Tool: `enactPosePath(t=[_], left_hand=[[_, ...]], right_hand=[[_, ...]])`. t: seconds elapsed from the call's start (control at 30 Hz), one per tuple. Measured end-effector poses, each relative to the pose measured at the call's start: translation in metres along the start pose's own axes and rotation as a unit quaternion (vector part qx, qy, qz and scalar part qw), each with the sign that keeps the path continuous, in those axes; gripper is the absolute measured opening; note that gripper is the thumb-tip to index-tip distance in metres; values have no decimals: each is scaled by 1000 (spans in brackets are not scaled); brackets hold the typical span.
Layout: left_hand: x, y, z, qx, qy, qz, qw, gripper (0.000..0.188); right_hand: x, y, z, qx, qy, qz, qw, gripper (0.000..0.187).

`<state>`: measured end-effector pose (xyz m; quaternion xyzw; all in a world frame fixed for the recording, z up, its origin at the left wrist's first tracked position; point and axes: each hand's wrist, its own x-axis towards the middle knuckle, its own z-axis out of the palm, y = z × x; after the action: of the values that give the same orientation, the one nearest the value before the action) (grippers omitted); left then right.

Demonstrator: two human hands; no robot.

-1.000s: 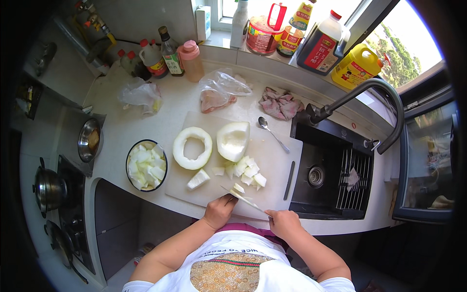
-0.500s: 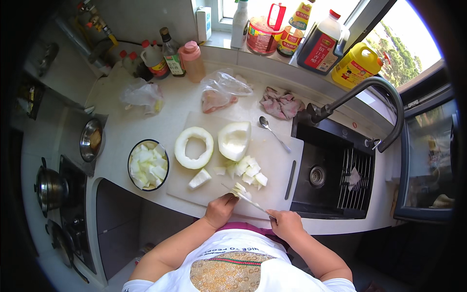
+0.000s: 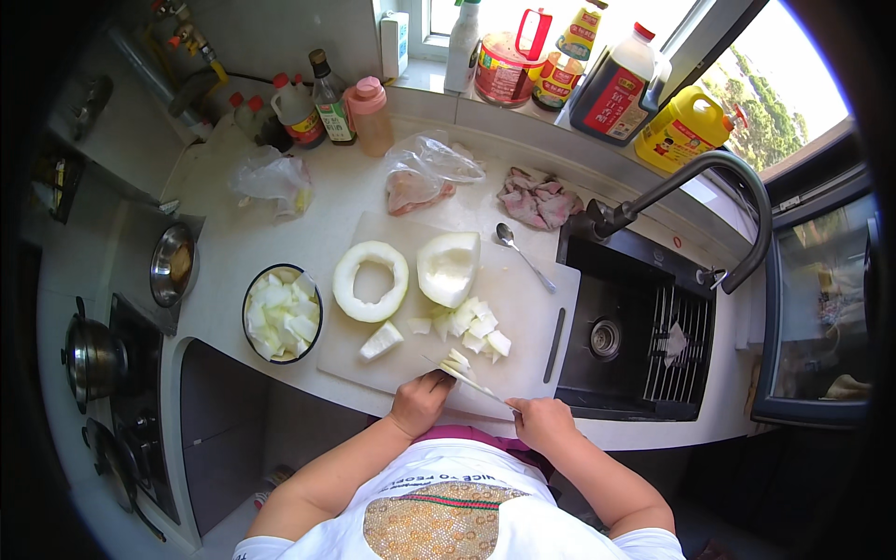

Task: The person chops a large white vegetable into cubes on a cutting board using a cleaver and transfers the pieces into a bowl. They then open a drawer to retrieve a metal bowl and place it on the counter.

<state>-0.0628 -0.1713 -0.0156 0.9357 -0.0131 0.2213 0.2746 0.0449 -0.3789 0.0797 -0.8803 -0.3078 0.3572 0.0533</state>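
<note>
Near the front edge of the white cutting board, my right hand is closed around the handle of a kitchen knife. The blade slants up and left to the fingers of my left hand, which are bent against a winter melon piece, mostly hidden by hand and blade. Pale cut slices show just beyond the blade. Farther up the board are a pile of melon chunks, a wedge, a hollow melon ring and a large hollowed melon section.
Left of the board stands a bowl of melon pieces. A spoon lies across the board's far right edge. The black sink with its faucet is to the right. Behind are a bagged piece of meat, a cloth and several bottles.
The whole view has shifted slightly to the left. Both hands and the knife keep nearly the same place on the board, with only a slight shift of the slices by the blade.
</note>
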Motion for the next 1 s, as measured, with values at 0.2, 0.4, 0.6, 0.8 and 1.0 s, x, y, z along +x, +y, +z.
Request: enactPosePath(t=[0.2, 0.4, 0.6, 0.8, 1.0], left_hand=[[-4, 4, -4, 13, -47, -27, 998, 20], [2, 5, -4, -2, -14, -23, 1000, 17], [14, 0, -3, -2, 14, -28, 1000, 12], [43, 3, -16, -53, 97, -83, 990, 15], [86, -9, -63, -110, 194, -175, 959, 18]], right_hand=[[33, -3, 31, -4, 24, -9, 1000, 30], [32, 9, 21, 105, 56, -16, 993, 23], [22, 14, 0, 415, 27, 110, 903, 22], [26, 24, 19, 365, 72, 94, 923, 21], [10, 22, 23, 8, 296, -17, 955, 26]])
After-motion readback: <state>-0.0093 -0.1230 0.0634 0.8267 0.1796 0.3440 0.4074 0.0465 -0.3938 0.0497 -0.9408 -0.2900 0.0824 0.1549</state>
